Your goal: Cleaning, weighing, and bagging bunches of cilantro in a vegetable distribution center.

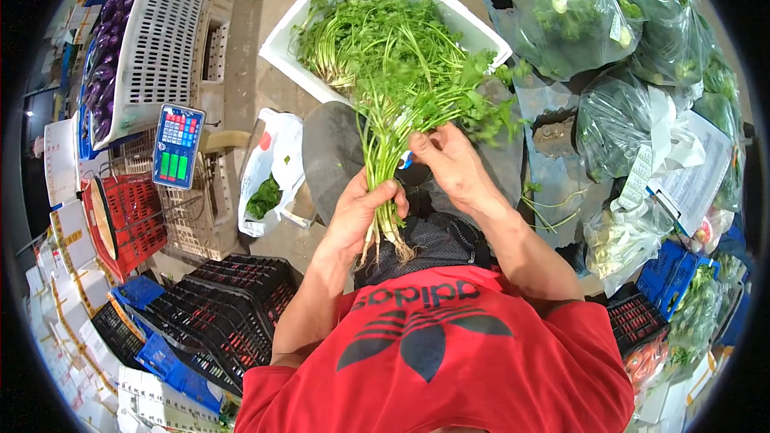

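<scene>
A bunch of coriander [387, 140] stands tilted above my lap, its pale roots hanging down and its leaves spreading up over the box. My left hand [362, 212] is closed round the lower stems, just above the roots. Higher up, my right hand [455, 168] is closed against the right side of the stems, thumb and fingers drawn together. A small blue and white object [405, 160] shows between that hand and the stems; its kind is too hidden to tell. In front of my knees, a white foam box [281, 42] holds a heap of loose coriander [393, 28].
At left are a scale's keypad display [178, 147], a white crate [160, 40] of eggplants, a red basket [132, 208] and black crates [228, 305]. A white plastic bag [277, 164] lies by my left knee. Bagged vegetables [569, 20] and a clipboard [698, 164] sit at right.
</scene>
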The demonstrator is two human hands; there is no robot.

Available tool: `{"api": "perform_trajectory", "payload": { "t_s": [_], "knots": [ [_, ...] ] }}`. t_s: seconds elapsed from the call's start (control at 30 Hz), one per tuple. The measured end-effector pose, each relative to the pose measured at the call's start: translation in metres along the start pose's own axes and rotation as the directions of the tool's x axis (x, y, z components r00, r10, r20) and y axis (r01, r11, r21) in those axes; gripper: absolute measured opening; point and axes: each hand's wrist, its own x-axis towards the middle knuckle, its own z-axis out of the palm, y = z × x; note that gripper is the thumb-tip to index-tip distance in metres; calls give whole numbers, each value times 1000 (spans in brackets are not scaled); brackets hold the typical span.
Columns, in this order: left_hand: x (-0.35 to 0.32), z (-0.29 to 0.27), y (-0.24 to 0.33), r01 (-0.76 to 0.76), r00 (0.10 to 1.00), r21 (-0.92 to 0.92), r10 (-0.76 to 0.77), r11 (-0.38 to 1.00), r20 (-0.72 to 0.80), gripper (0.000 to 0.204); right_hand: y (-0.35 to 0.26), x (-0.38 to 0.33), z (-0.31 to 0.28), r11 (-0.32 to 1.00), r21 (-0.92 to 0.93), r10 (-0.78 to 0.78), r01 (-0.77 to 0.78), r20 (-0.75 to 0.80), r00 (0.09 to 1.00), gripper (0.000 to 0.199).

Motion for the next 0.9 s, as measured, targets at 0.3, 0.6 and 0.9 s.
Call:
{"api": "perform_trajectory", "payload": {
  "t_s": [0.3, 0.6, 0.9],
  "knots": [
    [1, -14, -4, -29, 997, -303, 49, 953, 58, 36, -8, -13, -16, 987, -133, 75, -92, -130, 989, 23],
    [-5, -28, -1, 85, 966, -606, 84, 791, 246, 31, -5, 8, 11, 901, 393, 215, -184, -36, 976, 26],
    [-4, -33, -9, -55, 986, -532, 130, 845, 105, 33, 10, 22, 19, 853, 515, 150, -83, -91, 984, 8]
  ]
}}
